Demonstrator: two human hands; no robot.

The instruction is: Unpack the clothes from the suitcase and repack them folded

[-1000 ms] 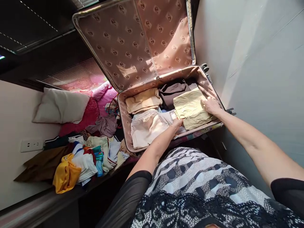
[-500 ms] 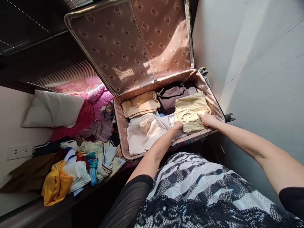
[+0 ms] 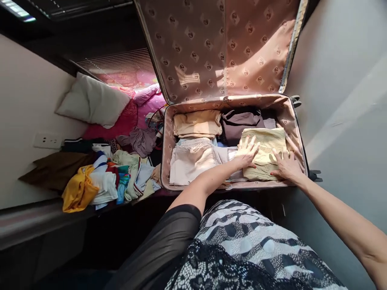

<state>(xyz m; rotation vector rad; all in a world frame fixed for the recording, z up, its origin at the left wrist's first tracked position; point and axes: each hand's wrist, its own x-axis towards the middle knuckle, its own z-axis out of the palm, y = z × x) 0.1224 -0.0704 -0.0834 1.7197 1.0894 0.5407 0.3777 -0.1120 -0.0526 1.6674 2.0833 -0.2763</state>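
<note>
An open suitcase (image 3: pixel 167 161) with a patterned pink lining holds folded clothes. Pale yellow folded cloth (image 3: pixel 267 139), perhaps a garment, lies at its right end. My left hand (image 3: pixel 246 152) rests on the left side of this cloth with fingers spread flat. On its right side lies my right hand (image 3: pixel 287 164), also open, fingers apart. Beside the yellow piece are folded light beige pants (image 3: pixel 193 163) with a gathered waistband. Behind these sit a folded tan garment (image 3: pixel 196 124) and a dark purple-brown one (image 3: pixel 242 125).
Left of the suitcase, a heap of clothes includes a yellow garment (image 3: pixel 79 189), a white one (image 3: pixel 104 187) and a brown one (image 3: pixel 54 171). A white pillow (image 3: pixel 93 98) lies farther back. The raised lid (image 3: pixel 199 52) stands behind; a grey wall (image 3: pixel 347 100) borders the right.
Both hands have gone from gripping the yellow cloth's edges to lying flat and spread on it. The cloth looks flatter. The view has shifted, so the suitcase appears farther right.
</note>
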